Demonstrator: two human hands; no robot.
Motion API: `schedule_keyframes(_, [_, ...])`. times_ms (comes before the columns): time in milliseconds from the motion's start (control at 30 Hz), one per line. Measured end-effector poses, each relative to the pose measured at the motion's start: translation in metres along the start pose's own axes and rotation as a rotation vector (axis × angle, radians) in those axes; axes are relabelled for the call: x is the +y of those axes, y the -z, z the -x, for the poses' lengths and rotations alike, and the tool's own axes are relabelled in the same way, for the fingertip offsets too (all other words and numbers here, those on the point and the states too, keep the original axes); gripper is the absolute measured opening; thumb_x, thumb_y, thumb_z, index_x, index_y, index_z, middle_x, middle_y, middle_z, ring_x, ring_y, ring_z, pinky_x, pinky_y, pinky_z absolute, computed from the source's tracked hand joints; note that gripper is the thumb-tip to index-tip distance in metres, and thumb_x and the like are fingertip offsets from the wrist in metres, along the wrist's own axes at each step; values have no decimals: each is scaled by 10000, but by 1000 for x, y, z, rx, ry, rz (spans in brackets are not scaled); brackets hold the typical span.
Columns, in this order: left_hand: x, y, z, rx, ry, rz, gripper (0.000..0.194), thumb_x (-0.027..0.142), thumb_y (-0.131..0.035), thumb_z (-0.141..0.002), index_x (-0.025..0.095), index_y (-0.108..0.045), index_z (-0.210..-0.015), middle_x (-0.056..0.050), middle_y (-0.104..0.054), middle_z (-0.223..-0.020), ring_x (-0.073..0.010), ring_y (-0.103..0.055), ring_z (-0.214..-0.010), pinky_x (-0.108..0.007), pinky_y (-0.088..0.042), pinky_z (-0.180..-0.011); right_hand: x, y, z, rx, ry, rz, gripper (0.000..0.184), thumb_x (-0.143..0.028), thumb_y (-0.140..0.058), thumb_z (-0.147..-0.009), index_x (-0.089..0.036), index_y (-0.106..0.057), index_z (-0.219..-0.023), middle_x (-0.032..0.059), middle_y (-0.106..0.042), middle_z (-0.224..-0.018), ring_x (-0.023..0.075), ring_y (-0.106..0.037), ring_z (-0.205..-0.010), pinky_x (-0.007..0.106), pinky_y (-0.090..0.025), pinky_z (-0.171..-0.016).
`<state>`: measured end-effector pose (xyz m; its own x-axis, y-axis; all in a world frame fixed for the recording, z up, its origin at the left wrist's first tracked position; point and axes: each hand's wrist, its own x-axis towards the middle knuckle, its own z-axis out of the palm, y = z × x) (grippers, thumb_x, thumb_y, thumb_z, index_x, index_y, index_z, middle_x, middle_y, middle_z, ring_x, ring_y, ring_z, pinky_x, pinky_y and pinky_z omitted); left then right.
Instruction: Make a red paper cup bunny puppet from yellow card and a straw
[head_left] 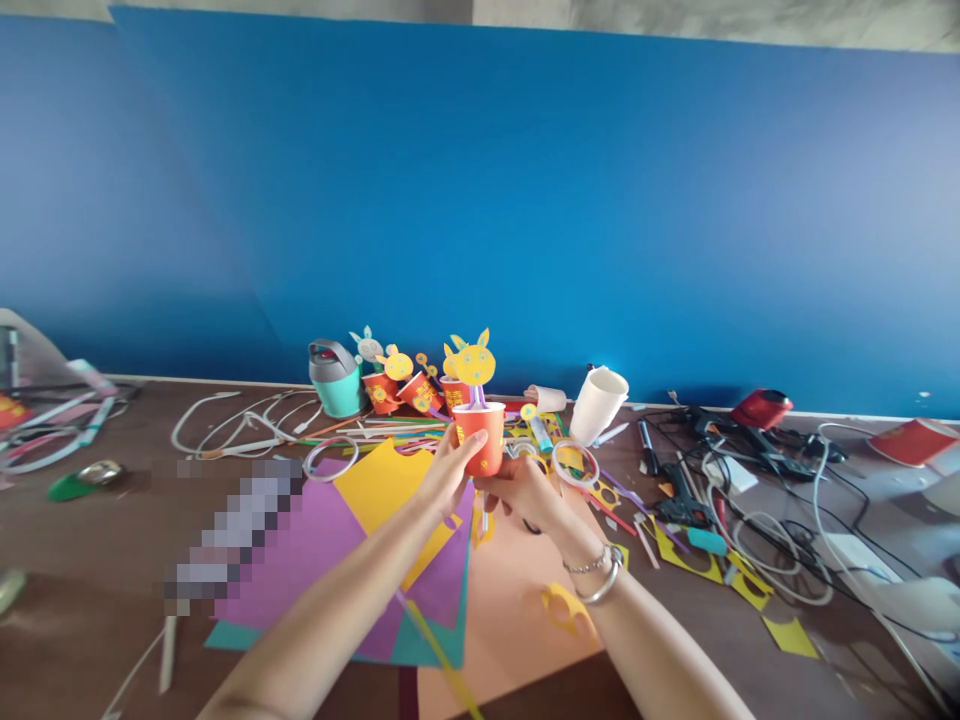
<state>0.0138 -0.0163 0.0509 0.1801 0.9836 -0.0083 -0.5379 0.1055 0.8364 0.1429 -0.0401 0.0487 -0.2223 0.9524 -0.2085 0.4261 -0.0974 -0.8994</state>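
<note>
A red paper cup [480,440] is held upright in front of me, my left hand [448,475] wrapped around its left side with the thumb across the front. Out of the cup rises a yellow paper animal head [475,363] with pointed ears, on thin purple strips. My right hand [525,490], a bracelet and bangle at its wrist, has its fingers bent in a pinch at the cup's base. What they grip there is hidden. Below them shows a short pale stick [485,522]. Underneath lie yellow [386,480], purple [300,560] and peach [510,620] paper sheets.
Other red cups with paper animal heads [397,365] stand at the back beside a teal container [336,385]. A white cup [598,405], tape rolls [575,464] and straws lie behind my hands. Right are a glue gun [684,495], cables and yellow scraps [791,637].
</note>
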Motion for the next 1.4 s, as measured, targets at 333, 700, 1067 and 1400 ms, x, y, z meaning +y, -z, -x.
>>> schedule_keyframes(333, [1, 0, 1, 16, -33, -9, 425, 356, -753, -669, 177, -562, -1004, -46, -669, -849, -166, -648, -722, -261, -493, -625, -2, 3, 4, -212, 0, 27, 277, -309, -608, -743, -125, -636, -538, 23, -612, -510, 55, -423, -410, 177, -301, -391])
schedule_keyframes(700, [3, 1, -2, 41, -110, -20, 548, 367, -762, -653, 196, -565, -1135, -76, -678, -994, -214, -656, -849, -329, -485, -765, 9, -2, -4, -249, 21, 83, 282, -313, -605, -747, -138, -640, -528, 20, -644, -538, 47, -420, -402, 177, -315, -401])
schedule_keyframes(1067, [1, -1, 1, 39, -94, -27, 574, 367, -766, -646, 201, -556, -1154, -64, -682, -945, -208, -657, -830, -309, -495, -724, 4, 0, -2, -217, 1, 44, 278, -346, -643, -725, -137, -645, -541, 8, -594, -484, 50, -400, -389, 184, -288, -378])
schedule_keyframes(1400, [-4, 3, 0, 3, -97, -16, 539, 345, -732, -696, 200, -537, -1177, -72, -675, -966, -204, -660, -824, -294, -505, -702, -6, 6, 5, -230, -40, 95, 265, -350, -635, -713, -141, -645, -550, -6, -573, -483, 45, -382, -375, 185, -238, -346])
